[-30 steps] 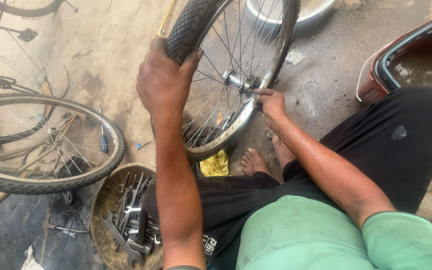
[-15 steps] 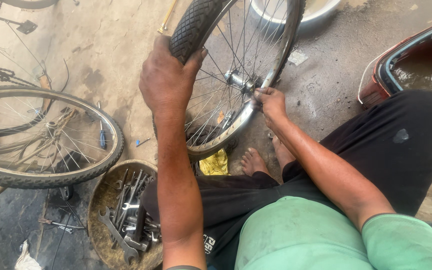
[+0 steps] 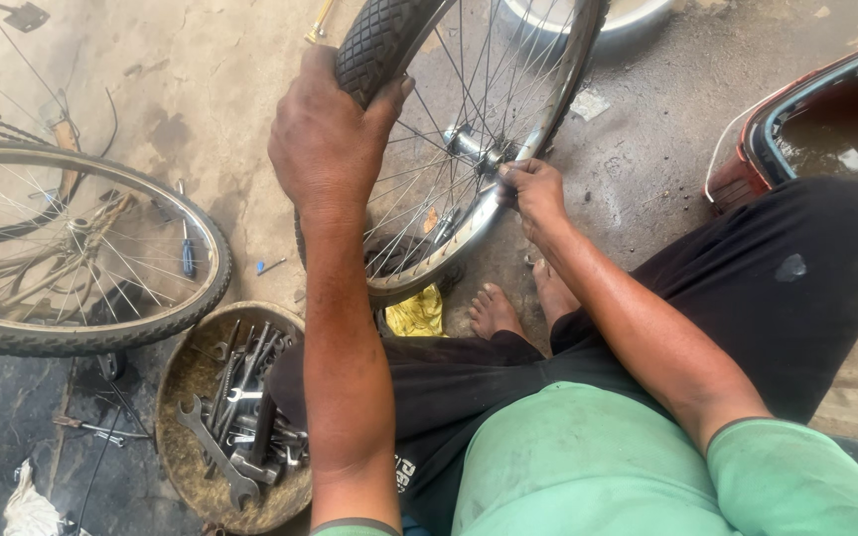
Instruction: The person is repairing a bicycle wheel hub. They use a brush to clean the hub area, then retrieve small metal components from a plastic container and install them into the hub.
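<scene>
**Spoked wheel held upright on the ground**

Left hand [image 3: 328, 134] clamped over the black knobbly tyre [image 3: 374, 45] of the spoked bicycle wheel [image 3: 449, 208], fingers wrapped round the tread. Right hand [image 3: 533, 189] closed at the silver metal hub [image 3: 474, 147], fingertips pinched together on the axle end. Wheel upright on the stained concrete ground [image 3: 647, 149], just beyond the bare feet [image 3: 497, 310]. Near the ground's lower left: round rusty metal pan [image 3: 179, 392] filled with steel spanners [image 3: 215, 452], beside a second bicycle wheel [image 3: 81, 248] lying flat. Yellow rag [image 3: 417, 315] under the rim

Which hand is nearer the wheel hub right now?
Right. The right hand is at the hub, fingers beside the axle; the left hand grips the tyre at the rim.
</scene>
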